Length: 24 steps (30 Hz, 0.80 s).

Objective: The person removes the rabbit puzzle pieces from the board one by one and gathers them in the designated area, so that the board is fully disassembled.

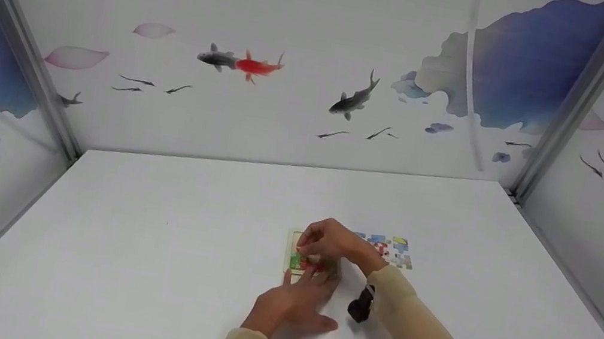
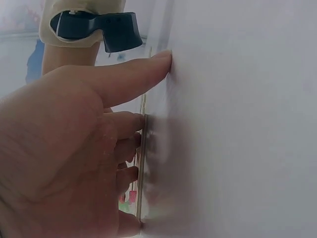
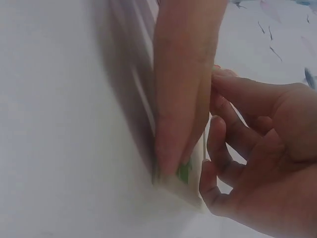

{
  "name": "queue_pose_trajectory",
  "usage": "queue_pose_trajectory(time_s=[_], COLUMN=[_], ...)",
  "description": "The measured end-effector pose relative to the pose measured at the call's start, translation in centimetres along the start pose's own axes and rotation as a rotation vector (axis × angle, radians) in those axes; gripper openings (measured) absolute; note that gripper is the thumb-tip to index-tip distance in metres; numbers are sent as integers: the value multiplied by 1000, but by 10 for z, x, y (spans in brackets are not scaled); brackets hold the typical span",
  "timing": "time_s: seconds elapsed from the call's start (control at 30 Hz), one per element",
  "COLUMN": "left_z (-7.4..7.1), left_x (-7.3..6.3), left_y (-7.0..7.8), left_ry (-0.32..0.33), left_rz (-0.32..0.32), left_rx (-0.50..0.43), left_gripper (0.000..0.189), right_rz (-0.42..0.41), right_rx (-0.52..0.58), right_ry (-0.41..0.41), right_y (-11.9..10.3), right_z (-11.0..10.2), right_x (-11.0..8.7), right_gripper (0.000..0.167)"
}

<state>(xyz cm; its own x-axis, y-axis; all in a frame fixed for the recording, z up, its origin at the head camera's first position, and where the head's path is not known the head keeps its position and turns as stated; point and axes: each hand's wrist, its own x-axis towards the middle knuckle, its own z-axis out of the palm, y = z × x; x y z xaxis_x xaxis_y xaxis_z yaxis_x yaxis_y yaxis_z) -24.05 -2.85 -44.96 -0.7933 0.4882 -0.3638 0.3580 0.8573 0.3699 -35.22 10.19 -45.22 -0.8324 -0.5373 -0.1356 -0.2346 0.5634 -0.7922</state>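
Note:
A small wooden jigsaw tray (image 1: 287,252) with a green and red picture lies flat on the white table. My left hand (image 1: 295,305) rests on its near edge with extended fingers, thumb spread toward the table. Seen from the left wrist, the fingertips of that hand (image 2: 59,134) touch the thin tray edge (image 2: 142,173). Over the tray, my right hand (image 1: 332,238) bends its thumb and fingers together, pinching what seems a puzzle piece, mostly hidden by the fingertips. In the right wrist view, the right hand (image 3: 267,148) is beside the left hand (image 3: 181,79) at the tray.
Several loose puzzle pieces (image 1: 400,246) lie right of the tray, partly behind the right forearm. White panels (image 1: 284,130) painted with fish and petals enclose the table (image 1: 141,265) at the back and sides. Black wrist devices (image 1: 360,307) sit at the sleeves.

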Motion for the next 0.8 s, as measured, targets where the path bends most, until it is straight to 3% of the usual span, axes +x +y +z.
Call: queue_pose_trajectory(time_s=[0.33, 0.67, 0.8], left_z=[0, -1, 0], left_x=[1, 1, 1], left_y=[0, 0, 1], left_ry=[0, 15, 11], left_rz=[15, 7, -1], left_rx=[28, -2, -17], left_gripper=[85, 84, 84], right_rz=[-50, 12, 9], right_rx=[60, 122, 103], right_ry=[101, 250, 261], right_y=[0, 24, 37], right_z=[-15, -35, -41], right_x=[-19, -59, -75], right_gripper=[16, 19, 17])
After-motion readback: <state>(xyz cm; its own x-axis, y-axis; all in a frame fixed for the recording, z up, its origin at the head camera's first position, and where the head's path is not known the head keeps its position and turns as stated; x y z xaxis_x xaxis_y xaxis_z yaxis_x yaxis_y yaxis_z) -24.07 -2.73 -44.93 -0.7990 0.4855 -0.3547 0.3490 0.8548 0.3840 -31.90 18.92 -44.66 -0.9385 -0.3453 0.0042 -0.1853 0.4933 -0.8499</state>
